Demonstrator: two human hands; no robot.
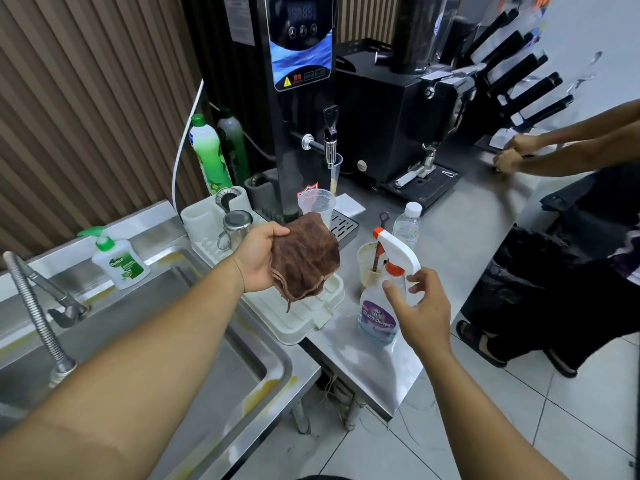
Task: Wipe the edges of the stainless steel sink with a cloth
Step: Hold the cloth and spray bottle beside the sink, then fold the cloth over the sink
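Right of the stainless steel sink (273, 370), the left hand (258, 259) is gripping a crumpled brown cloth (306, 259); the right hand (420, 311), fingers apart, is touching a clear glass-cleaner spray bottle (377, 308).

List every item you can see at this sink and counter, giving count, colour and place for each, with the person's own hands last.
sink: one, steel, lower left
tap: one, metal, over sink
soap bottle: one, white and green, sink rim
cloth: one, brown, in left hand
spray bottle: one, clear with white and orange trigger, counter
tray: one, cream, beside sink
water bottle: one, clear, counter
left hand: holding cloth
right hand: open, at spray bottle
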